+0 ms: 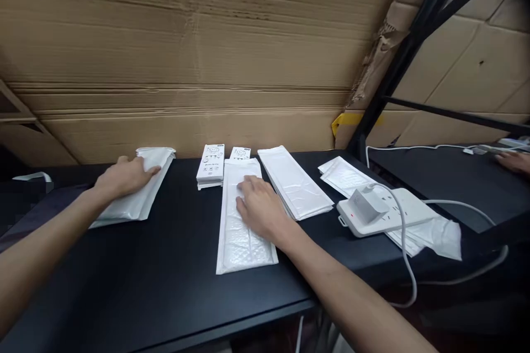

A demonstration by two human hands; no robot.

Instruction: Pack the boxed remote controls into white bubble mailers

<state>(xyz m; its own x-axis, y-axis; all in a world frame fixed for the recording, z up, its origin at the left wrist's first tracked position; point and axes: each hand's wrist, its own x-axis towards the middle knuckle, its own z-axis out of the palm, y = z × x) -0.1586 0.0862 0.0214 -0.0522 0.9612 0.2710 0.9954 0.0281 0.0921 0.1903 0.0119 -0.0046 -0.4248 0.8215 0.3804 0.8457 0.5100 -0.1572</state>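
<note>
1. Well to the left of the central envelope, the left hand (126, 176) lies over white mailers (143, 198), its thumb stretched away across the top. The other fingers are mostly hidden, so I cannot tell whether they pinch anything; the hold seems meant to steady the pile. The mailers look glossy and slightly bulging, with creased far edges.

2. Just left of the central envelope's far end, white printed boxes (212, 157) lie stacked, probably for easy reach. Another printed box (240, 153) shows beyond that end, partly covered by it.

3. The central envelope (248, 253) lies flat on the black table (178, 270), its long side running away from the person. The right hand (260, 207) rests on it, fingers loosely bent and thumb apart, pinching nothing visible; the light pressure likely keeps it from sliding. It is white, long and narrow, with quilted bubble texture shining through near the closer end.

4. Just right of the central envelope, a stack of envelopes (293, 182) lies at a slant, perhaps kept together as a supply. Its top is smooth and faintly wrinkled.

5. Farther right of the central envelope, a power strip (408, 204) sits across loose envelopes (345, 174), perhaps simply for lack of room.
</note>
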